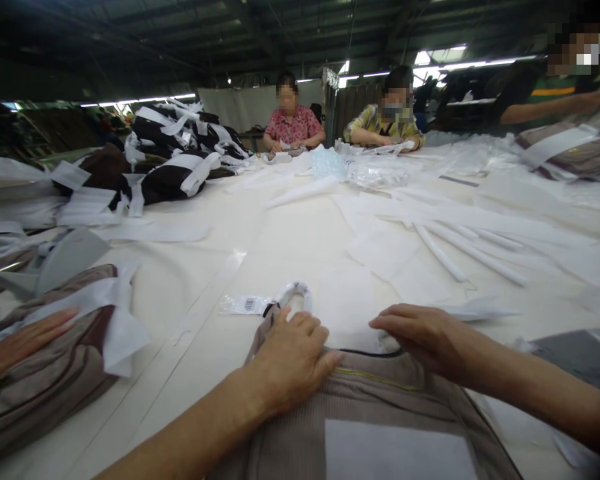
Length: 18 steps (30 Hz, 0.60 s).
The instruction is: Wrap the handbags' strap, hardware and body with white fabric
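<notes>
A taupe corduroy bag [290, 440] lies right in front of me, with a gold-toothed zipper [380, 380] near its top edge. On its front rests a white paper sheet [397, 450]. My left hand [293, 363] is closed over the top left edge, fingers bent over the far side and thumb on the front. Just beyond it stands a handle [296, 292] wrapped in white, beside a barcode tag [249, 305] in clear plastic. My right hand [425, 337] is at the top right edge, its fingers stretched out and its palm hidden.
At left, another person's hand [35, 340] lies on a similar bag [55, 367]. Dark bags [175, 177] with white wrapping are piled behind. White paper strips [460, 247] and clear plastic [380, 172] cover the table's right side. Several co-workers [294, 123] are around the table.
</notes>
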Tool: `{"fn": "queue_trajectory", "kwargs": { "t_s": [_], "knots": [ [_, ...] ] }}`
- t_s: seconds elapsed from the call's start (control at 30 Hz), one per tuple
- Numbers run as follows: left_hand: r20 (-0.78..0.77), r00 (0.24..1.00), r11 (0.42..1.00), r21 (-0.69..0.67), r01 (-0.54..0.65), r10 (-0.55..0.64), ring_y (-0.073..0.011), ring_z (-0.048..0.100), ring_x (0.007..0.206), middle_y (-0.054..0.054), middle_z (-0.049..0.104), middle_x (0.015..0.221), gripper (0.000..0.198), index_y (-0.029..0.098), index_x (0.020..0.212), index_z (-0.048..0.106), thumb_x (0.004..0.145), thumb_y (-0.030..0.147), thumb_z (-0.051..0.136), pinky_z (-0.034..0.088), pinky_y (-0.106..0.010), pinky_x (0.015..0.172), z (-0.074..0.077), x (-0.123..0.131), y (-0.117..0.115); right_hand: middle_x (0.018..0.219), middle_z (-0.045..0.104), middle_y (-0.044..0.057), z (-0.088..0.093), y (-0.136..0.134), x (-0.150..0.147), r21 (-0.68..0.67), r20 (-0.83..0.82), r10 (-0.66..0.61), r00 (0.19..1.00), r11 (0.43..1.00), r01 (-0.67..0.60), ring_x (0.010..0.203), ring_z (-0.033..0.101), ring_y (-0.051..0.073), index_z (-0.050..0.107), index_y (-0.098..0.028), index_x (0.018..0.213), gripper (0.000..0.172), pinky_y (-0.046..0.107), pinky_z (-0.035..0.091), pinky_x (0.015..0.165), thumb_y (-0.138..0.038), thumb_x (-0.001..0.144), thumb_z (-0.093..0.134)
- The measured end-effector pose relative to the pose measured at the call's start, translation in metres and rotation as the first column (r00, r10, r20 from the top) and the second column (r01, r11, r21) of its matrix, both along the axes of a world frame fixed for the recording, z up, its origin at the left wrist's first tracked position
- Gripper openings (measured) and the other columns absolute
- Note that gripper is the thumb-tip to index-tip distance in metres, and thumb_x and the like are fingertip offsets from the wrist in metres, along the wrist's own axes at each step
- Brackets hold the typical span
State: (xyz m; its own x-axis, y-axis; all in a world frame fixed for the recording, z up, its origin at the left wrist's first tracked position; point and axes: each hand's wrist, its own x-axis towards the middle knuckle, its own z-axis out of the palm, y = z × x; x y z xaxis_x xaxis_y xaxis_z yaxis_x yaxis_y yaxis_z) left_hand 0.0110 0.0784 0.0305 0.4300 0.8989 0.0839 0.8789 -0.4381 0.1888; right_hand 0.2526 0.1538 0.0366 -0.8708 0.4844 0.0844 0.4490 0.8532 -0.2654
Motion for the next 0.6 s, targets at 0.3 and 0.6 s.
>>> {"fn": "queue_trajectory", "kwargs": {
  "t_s": [0.3, 0.6],
  "knots": [
    [0.121, 0.944, 0.871, 0.435, 0.228, -0.308, -0.0148, 0.042, 0.059, -0.001, 0.047, 0.058, 0.02, 0.015, 0.062, 0.047, 0.08, 0.021, 0.051, 0.038, -0.028, 0.054, -0.019, 0.007, -0.019, 0.101, 0.064, 0.009, -0.02, 0.004, -0.038, -0.336, 0.078, 0.012, 0.997, 0.942, 0.015, 0.096, 0.058, 0.019, 0.063, -0.016, 0.097, 0.03, 0.028, 0.041, 0.084, -0.008, 0.076, 0.044],
    [0.101, 0.889, 0.669, 0.697, 0.256, -0.446, -0.0101, 0.035, 0.043, 0.004, 0.039, 0.046, 0.024, 0.016, 0.061, 0.049, 0.085, 0.02, 0.046, 0.026, -0.025, 0.043, -0.029, 0.0, -0.021, 0.095, 0.065, 0.004, -0.002, 0.006, -0.036, -0.456, 0.105, 0.114, 0.988, 0.889, -0.054, 0.086, 0.059, 0.02, 0.063, -0.023, 0.101, 0.034, 0.029, 0.044, 0.075, -0.042, 0.073, 0.06]
  ]
}}
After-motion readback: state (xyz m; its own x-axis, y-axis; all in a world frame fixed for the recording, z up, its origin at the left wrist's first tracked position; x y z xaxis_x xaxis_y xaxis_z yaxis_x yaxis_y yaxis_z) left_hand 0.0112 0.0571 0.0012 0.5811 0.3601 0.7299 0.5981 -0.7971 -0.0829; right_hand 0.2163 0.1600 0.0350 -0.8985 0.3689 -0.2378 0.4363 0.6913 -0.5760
